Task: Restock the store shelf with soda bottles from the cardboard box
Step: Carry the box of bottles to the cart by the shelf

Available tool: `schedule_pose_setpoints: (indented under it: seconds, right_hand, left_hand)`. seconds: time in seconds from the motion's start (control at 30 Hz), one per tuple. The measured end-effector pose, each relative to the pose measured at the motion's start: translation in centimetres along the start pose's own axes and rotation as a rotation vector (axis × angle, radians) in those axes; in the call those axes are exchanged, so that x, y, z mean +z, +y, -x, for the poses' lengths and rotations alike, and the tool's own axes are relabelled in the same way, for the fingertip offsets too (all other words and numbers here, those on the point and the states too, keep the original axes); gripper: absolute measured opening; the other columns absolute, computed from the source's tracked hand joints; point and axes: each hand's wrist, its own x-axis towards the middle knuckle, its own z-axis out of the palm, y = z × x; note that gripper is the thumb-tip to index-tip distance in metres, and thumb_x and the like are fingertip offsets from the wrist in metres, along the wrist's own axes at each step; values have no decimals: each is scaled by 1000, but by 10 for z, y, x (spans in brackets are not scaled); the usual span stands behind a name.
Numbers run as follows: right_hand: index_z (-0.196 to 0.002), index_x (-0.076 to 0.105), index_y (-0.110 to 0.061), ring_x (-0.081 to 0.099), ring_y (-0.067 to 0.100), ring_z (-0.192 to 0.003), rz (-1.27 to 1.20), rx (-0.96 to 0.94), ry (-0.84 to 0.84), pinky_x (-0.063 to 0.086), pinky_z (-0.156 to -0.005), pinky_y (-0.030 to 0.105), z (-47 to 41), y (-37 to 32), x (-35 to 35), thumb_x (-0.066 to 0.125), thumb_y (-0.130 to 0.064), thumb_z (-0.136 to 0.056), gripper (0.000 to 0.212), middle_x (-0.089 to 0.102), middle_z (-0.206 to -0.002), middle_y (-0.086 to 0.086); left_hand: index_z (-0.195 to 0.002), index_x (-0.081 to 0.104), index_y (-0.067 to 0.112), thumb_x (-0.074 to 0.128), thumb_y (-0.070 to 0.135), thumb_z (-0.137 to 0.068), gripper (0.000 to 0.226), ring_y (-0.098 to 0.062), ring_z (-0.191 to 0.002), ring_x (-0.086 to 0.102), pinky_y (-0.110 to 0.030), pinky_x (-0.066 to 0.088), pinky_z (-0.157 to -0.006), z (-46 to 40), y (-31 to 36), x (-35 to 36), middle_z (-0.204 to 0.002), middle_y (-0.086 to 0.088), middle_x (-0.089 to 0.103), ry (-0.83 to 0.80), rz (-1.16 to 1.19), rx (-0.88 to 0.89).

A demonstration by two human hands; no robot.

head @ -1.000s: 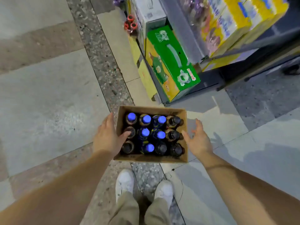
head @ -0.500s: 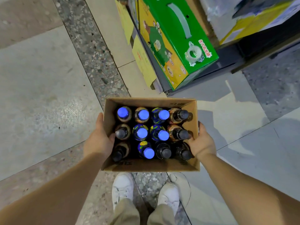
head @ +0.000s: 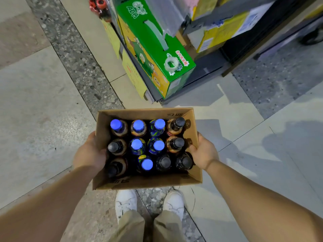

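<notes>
An open cardboard box [head: 145, 181] is held in front of me, above my white shoes. It holds several upright soda bottles [head: 155, 145], some with blue caps and some with black caps. My left hand [head: 89, 154] grips the box's left wall, fingers curled over the rim. My right hand [head: 203, 152] grips the right wall the same way. The store shelf [head: 201, 79] stands ahead, its dark base close to the box's far edge.
A green and yellow carton [head: 153, 49] with a tape roll [head: 171, 63] on top sits at the shelf's corner. Yellow and white cartons [head: 227, 32] fill the shelf to the right. Red-capped items [head: 97, 5] sit far back. Tiled floor lies to the left and right.
My hands went from beside the box to gripping its side walls. The box has come up closer to me, and the shelf cartons now look nearer.
</notes>
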Motion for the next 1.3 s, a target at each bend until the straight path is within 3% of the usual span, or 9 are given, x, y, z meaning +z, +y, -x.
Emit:
schedule_pose_setpoints:
  seconds: [0.1, 0.23, 0.4, 0.53, 0.8, 0.9, 1.0, 1.17, 1.3]
  right_hand:
    - [-136, 45, -24, 59, 27, -112, -39, 30, -1, 47, -94, 35, 44, 7, -27, 51, -19, -96, 41, 63, -124, 2]
    - [-133, 47, -24, 59, 26, -110, -84, 84, 21, 47, -92, 34, 118, 21, -75, 52, -19, -95, 38, 64, -121, 3]
    - [-131, 50, -22, 58, 30, -111, -138, 192, 104, 46, -90, 33, 224, 38, -144, 53, -25, -95, 36, 64, -122, 7]
    - [-123, 54, -23, 58, 31, -107, -284, 265, 190, 45, -87, 33, 319, 54, -209, 52, -28, -87, 37, 65, -117, 6]
    - [-111, 61, -17, 64, 29, -94, -448, 386, 373, 53, -78, 33, 454, 118, -334, 54, -12, -82, 30, 69, -103, 8]
    - [-104, 62, -14, 61, 27, -83, -472, 420, 405, 50, -68, 30, 481, 149, -388, 53, -12, -82, 24, 67, -97, 9]
    - [-99, 63, -13, 58, 25, -79, -498, 425, 469, 49, -66, 29, 495, 176, -445, 52, -12, -81, 20, 67, -93, 10]
    - [-80, 58, -16, 63, 28, -74, -567, 505, 525, 48, -52, 29, 496, 231, -537, 53, -14, -83, 6, 62, -75, 5]
    - [-94, 63, -13, 67, 28, -81, -625, 608, 560, 60, -64, 38, 470, 297, -610, 53, -11, -82, 16, 69, -88, 9]
  left_hand:
    - [-122, 44, 23, 57, 15, -83, 42, -39, -92, 60, -35, 40, -70, 35, 17, -26, -89, -9, 59, -33, -50, 51]
    - [-121, 45, 27, 58, 21, -82, 42, -37, -94, 62, -35, 43, -71, 90, 50, -66, -100, -11, 66, -95, -97, 142]
    - [-101, 40, 27, 59, 26, -81, 27, -35, -93, 63, -37, 48, -75, 172, 112, -123, -89, -9, 61, -150, -219, 301]
    - [-113, 45, 21, 60, 21, -82, 34, -37, -98, 63, -37, 47, -76, 241, 175, -164, -106, -16, 65, -157, -317, 477]
    - [-115, 52, 26, 60, 26, -75, 41, -30, -98, 64, -30, 49, -75, 377, 335, -205, -104, -8, 69, -201, -460, 832]
    - [-108, 55, 24, 55, 35, -70, 40, -30, -98, 65, -32, 50, -76, 429, 400, -206, -105, -9, 69, -198, -500, 978]
    - [-105, 59, 18, 59, 29, -77, 30, -33, -100, 64, -33, 45, -72, 465, 465, -197, -107, -14, 69, -156, -533, 1110]
    - [-101, 57, 19, 62, 29, -75, 28, -30, -101, 64, -28, 40, -68, 513, 584, -168, -103, -9, 68, -152, -555, 1203]
    - [-94, 60, 15, 57, 25, -75, 22, -28, -103, 65, -30, 50, -78, 545, 692, -131, -106, -9, 70, -179, -572, 1298]
